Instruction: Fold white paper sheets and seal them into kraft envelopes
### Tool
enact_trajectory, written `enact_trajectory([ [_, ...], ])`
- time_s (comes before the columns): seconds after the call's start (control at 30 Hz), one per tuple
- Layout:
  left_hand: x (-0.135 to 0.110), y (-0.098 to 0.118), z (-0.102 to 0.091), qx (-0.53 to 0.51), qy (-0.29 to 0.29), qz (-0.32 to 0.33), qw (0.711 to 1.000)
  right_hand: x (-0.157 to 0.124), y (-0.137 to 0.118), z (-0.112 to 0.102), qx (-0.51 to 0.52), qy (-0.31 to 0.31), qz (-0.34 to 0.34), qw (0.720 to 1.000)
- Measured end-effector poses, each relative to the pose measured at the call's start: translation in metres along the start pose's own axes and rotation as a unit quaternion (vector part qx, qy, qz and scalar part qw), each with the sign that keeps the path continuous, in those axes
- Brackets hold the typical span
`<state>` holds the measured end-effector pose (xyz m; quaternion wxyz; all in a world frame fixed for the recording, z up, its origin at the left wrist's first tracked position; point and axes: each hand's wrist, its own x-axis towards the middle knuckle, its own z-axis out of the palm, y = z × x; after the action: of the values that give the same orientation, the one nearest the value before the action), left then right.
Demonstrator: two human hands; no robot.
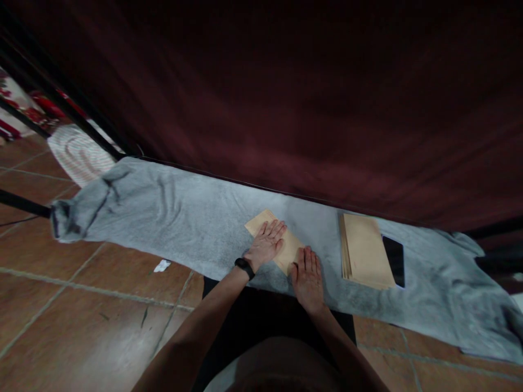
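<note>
A tan paper envelope (289, 246) lies flat on a grey towel (183, 218) spread over the floor. My left hand (266, 243), with a black band on its wrist, presses flat on the envelope's upper part, fingers stretched out. My right hand (308, 276) lies flat at the envelope's lower right corner, fingers together and extended, partly on the towel. Neither hand grips anything.
A stack of tan envelopes (363, 250) sits on the towel to the right, with a black phone (394, 260) beside it. A dark red curtain (286, 98) hangs behind. Brown floor tiles (81, 305) lie in front, with a scrap of white paper (162, 265).
</note>
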<state>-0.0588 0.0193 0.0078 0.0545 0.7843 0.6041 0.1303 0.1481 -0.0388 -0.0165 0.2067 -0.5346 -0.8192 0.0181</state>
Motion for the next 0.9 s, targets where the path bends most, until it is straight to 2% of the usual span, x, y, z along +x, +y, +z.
enact_trajectory([
  [0.37, -0.020, 0.037, 0.006, -0.033, -0.022, 0.076, 0.996, 0.005, 0.025, -0.005, 0.069, 0.007, -0.003, 0.998],
  [0.63, -0.038, 0.070, 0.005, -0.039, -0.031, 0.127, 0.991, 0.004, 0.029, -0.006, 0.079, 0.010, -0.012, 0.997],
  [0.9, -0.046, 0.086, 0.012, -0.071, -0.038, 0.120, 0.989, 0.011, 0.034, -0.015, 0.103, -0.018, -0.013, 0.994],
])
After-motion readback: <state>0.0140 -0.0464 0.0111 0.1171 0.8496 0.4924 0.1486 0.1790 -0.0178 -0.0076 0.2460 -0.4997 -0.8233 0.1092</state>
